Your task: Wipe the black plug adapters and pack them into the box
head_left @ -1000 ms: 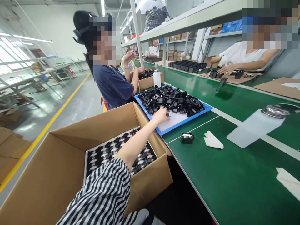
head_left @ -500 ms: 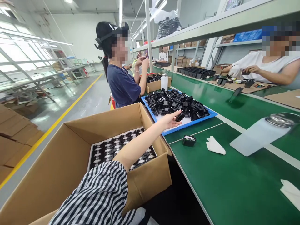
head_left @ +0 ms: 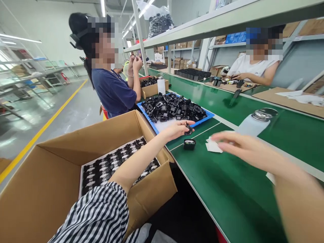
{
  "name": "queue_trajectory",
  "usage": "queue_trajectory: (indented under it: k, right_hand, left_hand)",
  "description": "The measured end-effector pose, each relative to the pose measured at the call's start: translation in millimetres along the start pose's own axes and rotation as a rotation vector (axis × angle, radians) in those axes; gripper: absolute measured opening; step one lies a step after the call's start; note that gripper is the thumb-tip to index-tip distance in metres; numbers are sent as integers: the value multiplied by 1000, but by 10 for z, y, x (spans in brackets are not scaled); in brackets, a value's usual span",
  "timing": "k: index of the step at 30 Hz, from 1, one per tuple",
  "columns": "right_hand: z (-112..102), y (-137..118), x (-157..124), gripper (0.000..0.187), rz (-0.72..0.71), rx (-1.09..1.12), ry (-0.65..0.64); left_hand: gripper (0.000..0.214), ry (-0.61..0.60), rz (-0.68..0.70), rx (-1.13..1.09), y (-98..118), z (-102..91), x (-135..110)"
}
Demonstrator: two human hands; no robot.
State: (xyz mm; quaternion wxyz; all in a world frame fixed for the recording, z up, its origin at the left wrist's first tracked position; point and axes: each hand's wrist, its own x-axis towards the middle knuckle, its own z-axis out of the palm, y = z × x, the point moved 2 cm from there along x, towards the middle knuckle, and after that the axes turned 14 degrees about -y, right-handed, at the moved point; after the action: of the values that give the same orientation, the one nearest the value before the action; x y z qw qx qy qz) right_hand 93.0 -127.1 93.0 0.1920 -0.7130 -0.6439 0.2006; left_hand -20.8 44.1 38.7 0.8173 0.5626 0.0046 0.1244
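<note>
My left hand (head_left: 177,129) is stretched out over the near edge of a blue tray (head_left: 202,120) and pinches a small black plastic part (head_left: 188,129) between its fingers. The tray holds a heap of black plastic parts (head_left: 173,107). My right hand (head_left: 240,146) reaches in from the right, blurred, fingers extended and empty, just above a folded white cloth (head_left: 212,145). Another black part (head_left: 189,144) lies on the green table (head_left: 227,189) between my two hands.
An open cardboard box (head_left: 83,158) with rows of black parts stands at my left. A white bottle with a metal cap (head_left: 254,122) stands behind my right hand. A person in a navy shirt (head_left: 112,89) works beyond the tray; another sits across the table (head_left: 255,65).
My left hand has drawn back from the heap with a black part pinched in it. My right hand has come into view from the right, over the white cloth.
</note>
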Motion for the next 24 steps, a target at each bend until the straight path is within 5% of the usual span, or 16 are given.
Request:
queue_trajectory:
  k: [5,9,13,16,24]
  right_hand:
    - [353,88,584,45,-42,230,-16]
    - [473,126,689,24,-102,127,-50]
    - [543,197,691,16,-46,62,89]
    - [656,258,728,12,-25,87,78]
    - [753,300,784,26,19,96,-9]
  left_hand:
    - [60,-164,-116,230,-17,139,-26]
    - [86,-224,-197,352,-20,129,-21]
    - [72,-137,-386,768,67,25,-70]
    - [59,-20,-544,1078,69,-35,-126]
    - [28,92,-461,1360,-154,59,-122]
